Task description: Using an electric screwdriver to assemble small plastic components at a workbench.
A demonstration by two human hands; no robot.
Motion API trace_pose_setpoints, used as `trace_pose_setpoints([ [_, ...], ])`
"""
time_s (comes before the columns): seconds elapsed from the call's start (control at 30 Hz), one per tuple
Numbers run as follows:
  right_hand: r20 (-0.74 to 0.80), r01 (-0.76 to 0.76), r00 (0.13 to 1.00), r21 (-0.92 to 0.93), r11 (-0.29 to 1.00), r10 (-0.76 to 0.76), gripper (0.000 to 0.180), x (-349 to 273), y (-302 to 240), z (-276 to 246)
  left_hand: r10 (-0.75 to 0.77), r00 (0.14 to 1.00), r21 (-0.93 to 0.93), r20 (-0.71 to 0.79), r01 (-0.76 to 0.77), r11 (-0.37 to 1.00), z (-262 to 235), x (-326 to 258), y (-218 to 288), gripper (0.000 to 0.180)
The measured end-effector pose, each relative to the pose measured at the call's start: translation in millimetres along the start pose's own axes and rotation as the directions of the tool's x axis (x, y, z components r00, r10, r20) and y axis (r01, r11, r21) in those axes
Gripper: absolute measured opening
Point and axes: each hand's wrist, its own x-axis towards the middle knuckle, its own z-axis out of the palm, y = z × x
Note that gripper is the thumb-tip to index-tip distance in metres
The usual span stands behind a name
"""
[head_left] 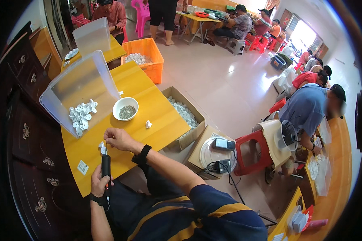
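Note:
My left hand (98, 181) is wrapped round a black pen-shaped electric screwdriver (105, 165), held upright with its tip pointing away from me. Just beyond that tip, my right hand (120, 139) has its fingers pinched together; whatever is between them is too small to make out. Small white plastic pieces (101, 145) show by the screwdriver's tip, beside my right fingertips. Farther off on the yellow table (165, 116), a white bowl (117, 111) holds small metal screws (127, 112). To its left, a clear plastic bin (70, 86) lies tilted, with white plastic parts (83, 116) heaped inside.
One loose white part (149, 124) and a paper label (83, 167) lie on the table. Beyond it stand an orange crate (157, 64) and a cardboard box (199, 116) of parts. At right are a red stool (249, 140) and a power adapter (223, 166) with cables. Other people work nearby.

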Motion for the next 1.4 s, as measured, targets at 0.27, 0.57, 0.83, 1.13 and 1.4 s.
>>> trace_pose_setpoints([
  [0.27,0.043,-0.087,0.996,0.209,0.974,0.079,0.008,4,13,-3,-0.016,1.0,0.023,0.019,0.016,1.0,1,2,3,0.059],
  [0.57,0.348,-0.21,0.929,0.224,0.952,0.123,0.009,20,10,-8,-0.006,1.0,-0.029,0.014,0.006,1.0,-6,-8,0,0.062],
  [0.83,0.387,-0.261,0.912,0.296,0.919,0.135,0.013,14,5,-27,0.008,0.995,-0.139,0.098,0.006,0.99,-2,1,0,0.058],
  [1.13,0.078,-0.155,0.985,-0.014,0.988,0.156,0.025,17,3,1,0.055,0.998,-0.181,-0.024,-0.058,0.982,-3,-9,2,0.05],
  [1.4,0.093,-0.012,0.992,-0.576,0.817,0.08,0.034,24,-12,25,0.066,0.994,-0.226,-0.086,-0.084,0.971,-4,-10,0,0.051],
])
